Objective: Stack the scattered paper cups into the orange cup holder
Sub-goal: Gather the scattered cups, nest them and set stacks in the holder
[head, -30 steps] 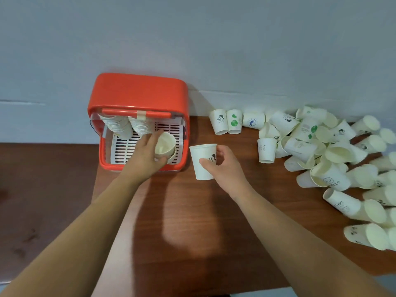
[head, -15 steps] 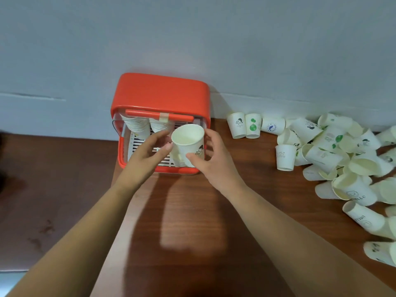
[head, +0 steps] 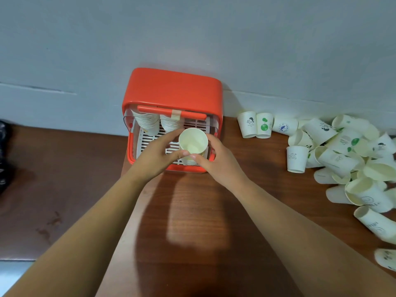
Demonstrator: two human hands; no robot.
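Note:
The orange cup holder [head: 173, 88] stands against the wall with its front open. Two stacks of cups [head: 147, 123] stand at its back on the white slatted floor. A paper cup [head: 192, 141], mouth up, sits over the holder's front right, on top of other cups. My left hand [head: 156, 155] grips it from the left with thumb and fingers. My right hand [head: 216, 161] grips it from the right. A heap of scattered paper cups [head: 342, 151] lies on the table at the right.
The wooden table [head: 192, 221] reaches from the holder toward me. Three cups [head: 248, 124] stand upside down by the wall just right of the holder. A dark lower surface [head: 53, 179] lies to the left.
My right hand carried the cup from the table into the holder's front right. My left hand came round the same cup. The view shifted so the holder now sits more central.

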